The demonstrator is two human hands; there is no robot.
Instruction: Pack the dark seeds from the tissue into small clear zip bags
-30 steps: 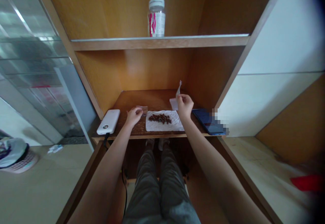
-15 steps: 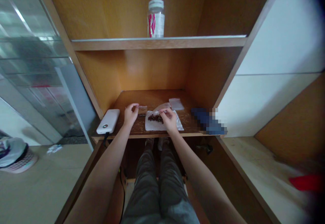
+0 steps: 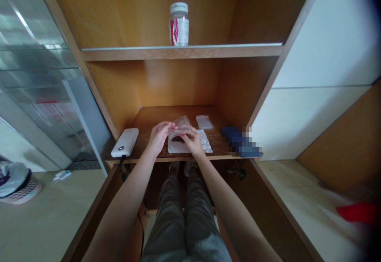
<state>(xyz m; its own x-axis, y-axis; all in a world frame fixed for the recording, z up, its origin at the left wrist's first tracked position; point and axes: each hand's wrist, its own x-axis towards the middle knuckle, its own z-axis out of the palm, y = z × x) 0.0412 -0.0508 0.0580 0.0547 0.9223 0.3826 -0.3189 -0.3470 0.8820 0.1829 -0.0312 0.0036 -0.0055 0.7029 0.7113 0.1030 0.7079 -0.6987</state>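
My left hand (image 3: 160,137) and right hand (image 3: 193,141) grasp a clear plastic bag (image 3: 182,122) by the fingertips, over dark bean-like pieces (image 3: 177,139) on a white sheet (image 3: 206,142). I seem to be working the bag's film, which calls for a light, steady pinch. My right hand partly covers the pieces. Beyond it lies a second bag (image 3: 204,122); left of my left hand, a power bank (image 3: 125,142).

Clear plastic bag (image 3: 182,122), scuffed wood shelf (image 3: 166,112)
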